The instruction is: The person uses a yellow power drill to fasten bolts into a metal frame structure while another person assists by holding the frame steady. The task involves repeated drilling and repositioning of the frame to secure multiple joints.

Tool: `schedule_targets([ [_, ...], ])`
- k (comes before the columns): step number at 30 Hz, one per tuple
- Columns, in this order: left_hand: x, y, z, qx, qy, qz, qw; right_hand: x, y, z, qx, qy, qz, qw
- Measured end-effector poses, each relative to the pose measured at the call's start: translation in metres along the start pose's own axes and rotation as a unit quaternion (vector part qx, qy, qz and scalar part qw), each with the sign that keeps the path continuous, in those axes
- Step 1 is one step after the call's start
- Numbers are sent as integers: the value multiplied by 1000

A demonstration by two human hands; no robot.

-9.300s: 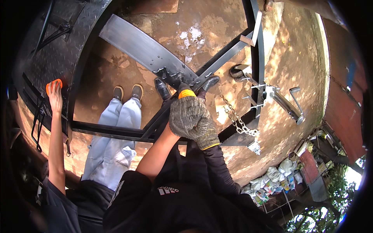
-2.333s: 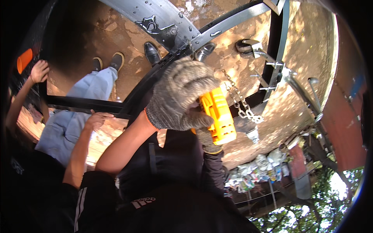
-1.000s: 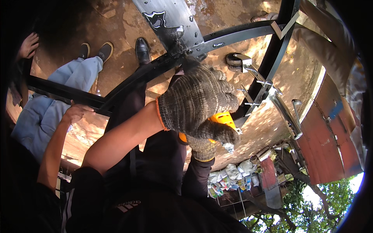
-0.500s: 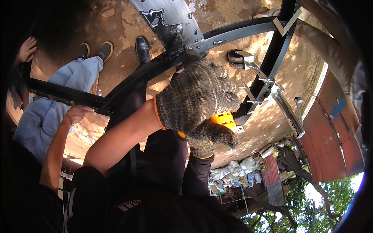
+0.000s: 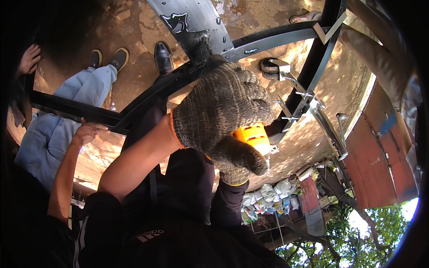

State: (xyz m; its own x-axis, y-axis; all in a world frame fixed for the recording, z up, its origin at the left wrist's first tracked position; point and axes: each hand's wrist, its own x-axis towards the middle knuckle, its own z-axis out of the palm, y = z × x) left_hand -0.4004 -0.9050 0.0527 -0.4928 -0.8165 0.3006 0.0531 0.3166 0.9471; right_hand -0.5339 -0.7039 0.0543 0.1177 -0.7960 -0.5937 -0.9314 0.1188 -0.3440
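Observation:
A yellow-orange power tool with vent slots shows beneath my gloved left hand, whose fingers curl over it and whose thumb sticks out to the lower right. My right hand, also gloved, is at the tool's near side. The left glove covers most of it, so its fingers are hidden. Just beyond my left hand, the tool's dark far end meets the joint of a black metal frame and a wide black metal plate with wet patches. What the tool's tip looks like is hidden.
At left, a co-worker's hand rests on the frame, and another hand is farther left. A clamp-like metal fixture sits on the right frame bar. Other people's feet and legs surround the frame. White bags are piled lower right.
My left hand and the tool have shifted slightly left, and more of the tool's yellow housing shows. The frame and the co-worker's hand on it stay nearly still.

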Motion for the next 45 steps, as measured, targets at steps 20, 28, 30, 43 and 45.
schedule_targets([
  [20,-29,24,-24,-778,138,-403,462,70,-85,-126,175,-75,109,976],
  [28,-16,18,-21,-98,-89,-186,974,75,-88,-126,349,15,109,931],
  [30,-16,18,-25,-40,-97,-164,981,85,-96,-142,315,44,61,946],
  [43,-5,22,-40,182,-80,-23,980,87,-97,-141,240,102,9,965],
  [45,-2,25,-44,161,-79,-47,983,86,-95,-131,263,106,28,958],
])
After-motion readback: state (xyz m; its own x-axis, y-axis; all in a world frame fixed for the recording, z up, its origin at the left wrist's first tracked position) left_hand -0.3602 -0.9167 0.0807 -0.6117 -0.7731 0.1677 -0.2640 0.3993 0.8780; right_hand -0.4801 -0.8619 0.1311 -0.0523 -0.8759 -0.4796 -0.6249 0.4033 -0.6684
